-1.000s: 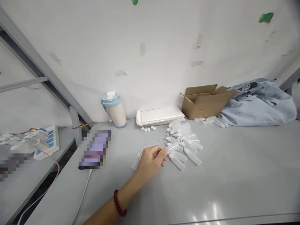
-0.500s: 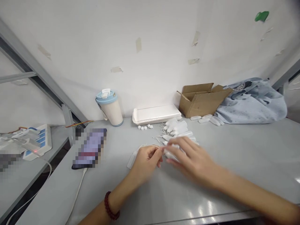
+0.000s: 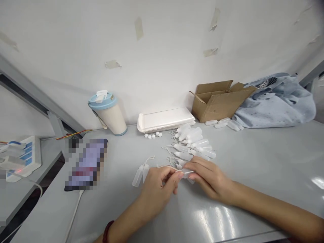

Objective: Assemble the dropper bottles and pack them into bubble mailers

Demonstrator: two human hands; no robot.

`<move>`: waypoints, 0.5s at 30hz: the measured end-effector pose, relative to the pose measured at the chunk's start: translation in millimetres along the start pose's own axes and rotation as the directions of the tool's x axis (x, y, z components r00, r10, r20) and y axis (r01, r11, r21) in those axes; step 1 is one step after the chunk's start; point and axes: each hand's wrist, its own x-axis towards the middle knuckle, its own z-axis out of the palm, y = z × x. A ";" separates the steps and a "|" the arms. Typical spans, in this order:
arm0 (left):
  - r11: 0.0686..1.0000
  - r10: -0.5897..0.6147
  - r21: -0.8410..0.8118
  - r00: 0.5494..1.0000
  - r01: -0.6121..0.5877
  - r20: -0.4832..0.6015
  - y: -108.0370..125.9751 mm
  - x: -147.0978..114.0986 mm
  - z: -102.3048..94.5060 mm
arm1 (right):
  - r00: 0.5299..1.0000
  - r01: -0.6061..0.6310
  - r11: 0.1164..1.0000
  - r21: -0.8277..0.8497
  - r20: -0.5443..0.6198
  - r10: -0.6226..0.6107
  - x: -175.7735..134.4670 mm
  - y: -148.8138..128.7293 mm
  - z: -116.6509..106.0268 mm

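Squeeze bottles [image 3: 193,135], centre: milky, translucent white.
Thin tube [image 3: 167,166], lower centre: off-white.
Tumbler [image 3: 113,119], left of centre: cream body, pale blue lid [image 3: 108,102], white tab [image 3: 101,96].
Cardboard box [image 3: 219,106], right of centre: plain brown.
Cloth [image 3: 275,109], far right: pale blue with darker flecks, a black-and-white striped patch [image 3: 267,83] on top.
Power strip [image 3: 36,158], left edge: white with blue panels.
Bracelet [image 3: 108,232], lower left: deep red.
Tabletop [image 3: 253,168]: grey all over.

Right hand [image 3: 211,180] now in view, right beside left hand [image 3: 160,184], fingers [image 3: 198,162] less spread
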 end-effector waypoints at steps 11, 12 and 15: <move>0.773 0.588 0.373 0.801 -0.513 -0.117 -19.3 -8.6 17.9 | 0.748 -0.654 0.428 0.624 0.452 0.485 7.7 -2.4 -10.2; 0.760 0.601 0.391 0.791 -0.520 -0.115 -19.7 -9.2 18.4 | 0.727 -0.672 0.358 0.649 0.483 0.489 7.4 -1.7 -8.6; 0.749 0.599 0.427 0.793 -0.506 -0.111 -18.8 -8.3 18.3 | 0.703 -0.679 0.264 0.685 0.504 0.503 6.7 -0.5 -4.0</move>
